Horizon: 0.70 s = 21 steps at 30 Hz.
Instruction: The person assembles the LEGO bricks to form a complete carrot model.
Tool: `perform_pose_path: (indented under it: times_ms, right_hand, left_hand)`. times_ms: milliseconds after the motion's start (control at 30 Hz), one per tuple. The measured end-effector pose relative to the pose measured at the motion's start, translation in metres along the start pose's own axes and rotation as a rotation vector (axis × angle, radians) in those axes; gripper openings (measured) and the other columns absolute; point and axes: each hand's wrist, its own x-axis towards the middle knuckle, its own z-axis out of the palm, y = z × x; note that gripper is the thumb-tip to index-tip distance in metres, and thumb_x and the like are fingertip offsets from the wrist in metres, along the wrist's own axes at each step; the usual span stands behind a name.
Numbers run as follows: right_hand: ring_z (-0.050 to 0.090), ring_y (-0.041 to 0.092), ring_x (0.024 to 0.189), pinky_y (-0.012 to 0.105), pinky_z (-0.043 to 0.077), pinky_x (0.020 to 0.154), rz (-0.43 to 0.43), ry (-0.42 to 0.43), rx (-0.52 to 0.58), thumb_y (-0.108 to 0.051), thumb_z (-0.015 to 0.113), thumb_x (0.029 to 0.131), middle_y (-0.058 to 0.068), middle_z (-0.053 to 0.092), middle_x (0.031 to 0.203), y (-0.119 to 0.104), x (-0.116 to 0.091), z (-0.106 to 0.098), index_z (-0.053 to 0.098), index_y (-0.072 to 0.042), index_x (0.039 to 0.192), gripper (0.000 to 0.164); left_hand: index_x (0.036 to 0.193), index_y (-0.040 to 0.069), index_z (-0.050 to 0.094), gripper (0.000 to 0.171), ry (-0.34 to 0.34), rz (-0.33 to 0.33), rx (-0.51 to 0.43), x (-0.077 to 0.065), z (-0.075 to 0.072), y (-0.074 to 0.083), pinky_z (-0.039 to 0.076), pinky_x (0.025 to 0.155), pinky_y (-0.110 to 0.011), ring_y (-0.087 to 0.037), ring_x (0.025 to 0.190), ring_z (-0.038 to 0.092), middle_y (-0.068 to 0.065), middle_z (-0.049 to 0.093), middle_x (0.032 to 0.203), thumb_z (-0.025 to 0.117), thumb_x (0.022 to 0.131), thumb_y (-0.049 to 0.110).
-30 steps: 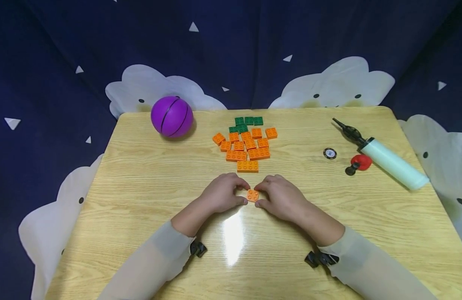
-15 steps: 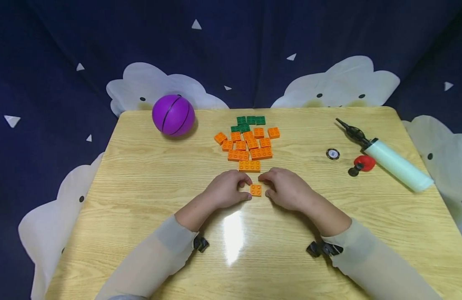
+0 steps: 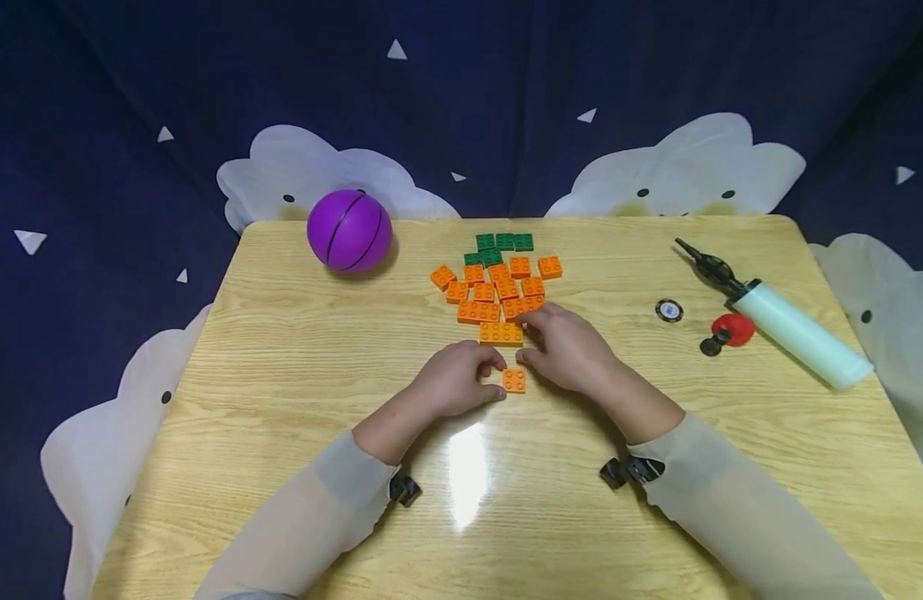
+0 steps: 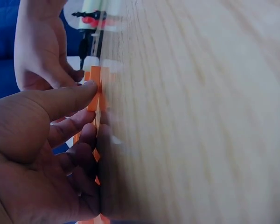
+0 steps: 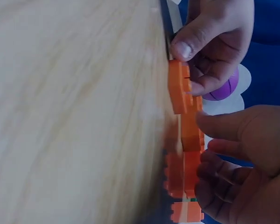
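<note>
A square orange toy brick (image 3: 514,381) with studs on top lies on the table in front of the person. My left hand (image 3: 457,379) holds it at its left side, with thumb and index finger at its near and far corners. In the right wrist view, that thumb sits at the end of the small brick (image 5: 176,88). My right hand (image 3: 574,350) reaches beside a longer orange brick (image 3: 501,334), thumb and index finger spread around its right end. The longer brick (image 5: 191,130) shows close to the right thumb in the right wrist view.
Behind lie several more orange bricks (image 3: 479,312) and several green bricks (image 3: 504,242). A purple ball (image 3: 349,231) stands at the back left. On the right are a poker chip (image 3: 669,311), a red item with a black part (image 3: 734,330) and a hand pump (image 3: 802,333).
My right hand has let go of the small brick and moved forward to the longer brick. The small brick slid slightly forward, with my left hand staying at it.
</note>
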Motion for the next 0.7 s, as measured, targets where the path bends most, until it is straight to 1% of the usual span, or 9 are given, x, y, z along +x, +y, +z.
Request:
perform_pose_path:
  times_ms: [133, 333, 567, 700]
  right_hand:
    - [0.061, 0.034, 0.123, 0.051, 0.046, 0.107, 0.018, -0.012, -0.022, -0.027, 0.079, 0.091, 0.014, 0.065, 0.131, -0.001, 0.007, 0.004, 0.067, -0.008, 0.136, 0.051]
    - [0.06, 0.035, 0.125, 0.052, 0.046, 0.107, 0.045, -0.045, -0.041, -0.028, 0.078, 0.093, 0.015, 0.064, 0.133, -0.002, 0.013, 0.008, 0.066, -0.008, 0.137, 0.05]
    - [0.059, 0.035, 0.126, 0.052, 0.045, 0.109, 0.035, -0.037, -0.008, -0.023, 0.076, 0.094, 0.014, 0.065, 0.133, -0.002, 0.009, 0.004, 0.067, -0.008, 0.135, 0.044]
    - [0.059, 0.035, 0.126, 0.052, 0.044, 0.109, 0.026, -0.02, 0.008, -0.024, 0.076, 0.095, 0.015, 0.065, 0.133, 0.001, 0.004, 0.002, 0.067, -0.008, 0.134, 0.043]
  left_hand:
    - [0.114, 0.018, 0.073, 0.033, 0.0, -0.001, -0.001, 0.0, 0.0, -0.001, 0.044, 0.076, -0.035, -0.017, 0.081, 0.053, -0.001, 0.062, 0.092, 0.084, 0.088, 0.035]
    - [0.118, 0.017, 0.072, 0.037, -0.012, -0.014, -0.022, -0.001, -0.004, -0.001, 0.044, 0.077, -0.035, -0.017, 0.082, 0.054, -0.002, 0.063, 0.094, 0.084, 0.088, 0.036]
    - [0.121, 0.017, 0.07, 0.041, -0.006, -0.029, -0.102, -0.003, -0.005, -0.006, 0.046, 0.08, -0.036, -0.017, 0.085, 0.056, 0.0, 0.064, 0.096, 0.085, 0.088, 0.036]
    - [0.12, 0.017, 0.07, 0.04, 0.024, -0.017, -0.149, -0.006, -0.005, -0.01, 0.047, 0.078, -0.034, -0.017, 0.082, 0.056, 0.0, 0.065, 0.096, 0.085, 0.087, 0.035]
